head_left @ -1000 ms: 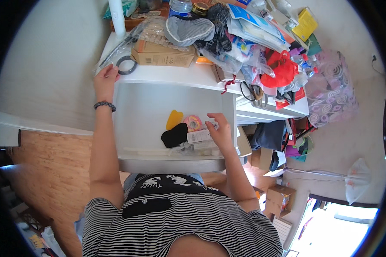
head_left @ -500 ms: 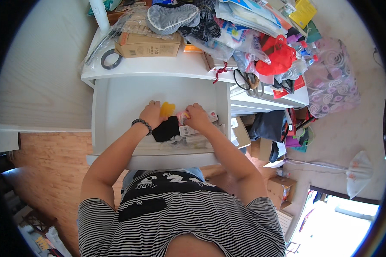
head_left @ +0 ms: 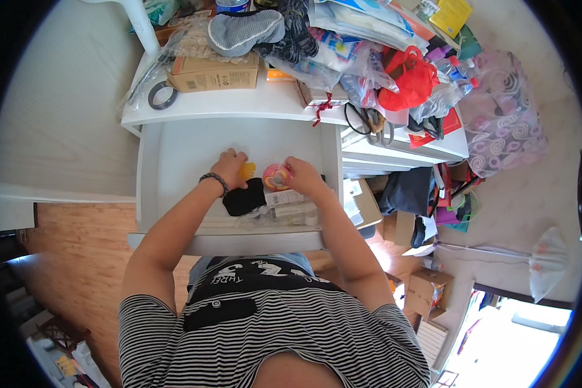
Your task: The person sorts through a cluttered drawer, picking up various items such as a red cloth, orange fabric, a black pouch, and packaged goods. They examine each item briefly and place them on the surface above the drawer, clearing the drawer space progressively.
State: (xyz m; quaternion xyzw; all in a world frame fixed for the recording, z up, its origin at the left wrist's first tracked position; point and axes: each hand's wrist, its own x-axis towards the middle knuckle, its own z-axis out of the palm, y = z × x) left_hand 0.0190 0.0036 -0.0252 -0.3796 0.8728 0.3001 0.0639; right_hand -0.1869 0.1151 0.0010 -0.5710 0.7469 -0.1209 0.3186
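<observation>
Inside the pulled-out white drawer, my left hand, with a beaded bracelet at its wrist, is curled on a small yellow object, thumb and fingers on either side of it. To its right, my right hand grips the edge of a round pink piece with a yellowish middle; its kind is unclear. A flat black cloth-like item lies below my left hand. Beside it are a white labelled packet and clear plastic packaging, near the drawer's front right corner.
On the cabinet top stand a brown carton, a roll of dark tape, a grey mesh slipper-like item and a red bag. The drawer front lies close to my body. Cardboard boxes sit at the right.
My right hand has shifted and now holds the pink round piece up to view, more of it showing. My left hand has closed further over the yellow object. The view has shifted slightly.
</observation>
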